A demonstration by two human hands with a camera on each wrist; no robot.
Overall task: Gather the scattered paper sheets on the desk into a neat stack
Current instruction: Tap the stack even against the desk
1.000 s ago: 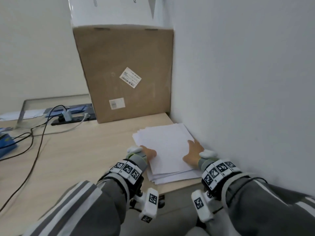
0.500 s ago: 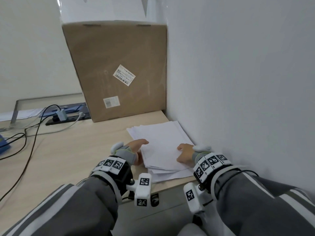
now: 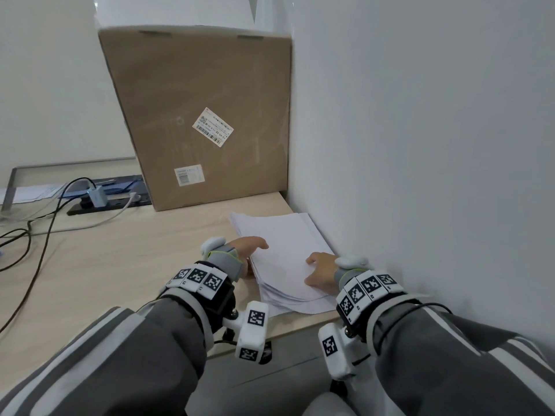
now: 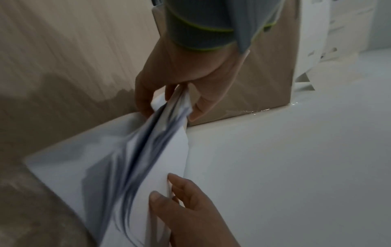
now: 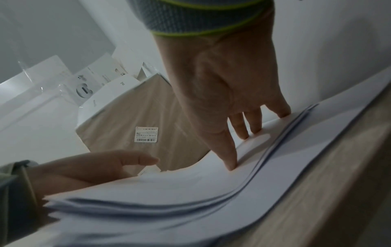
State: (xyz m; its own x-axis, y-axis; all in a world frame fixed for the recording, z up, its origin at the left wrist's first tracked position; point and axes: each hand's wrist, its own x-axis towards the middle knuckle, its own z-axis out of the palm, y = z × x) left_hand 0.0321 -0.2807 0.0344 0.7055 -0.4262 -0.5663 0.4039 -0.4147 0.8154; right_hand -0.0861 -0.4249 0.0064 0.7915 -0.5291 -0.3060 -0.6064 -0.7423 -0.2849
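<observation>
Since the earlier frame the left hand (image 3: pixel 247 253) has lifted the left edge of the paper stack (image 3: pixel 288 250), gripping it, while the right hand (image 3: pixel 322 273) presses spread fingers on top, near the desk's (image 3: pixel 120 259) right wall.

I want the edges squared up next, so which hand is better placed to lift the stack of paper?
Probably the left hand: its thumb and fingers already pinch the edge of the paper stack, raising it. The right hand only presses its fingertips on the top sheet, hemmed in by the wall.
</observation>
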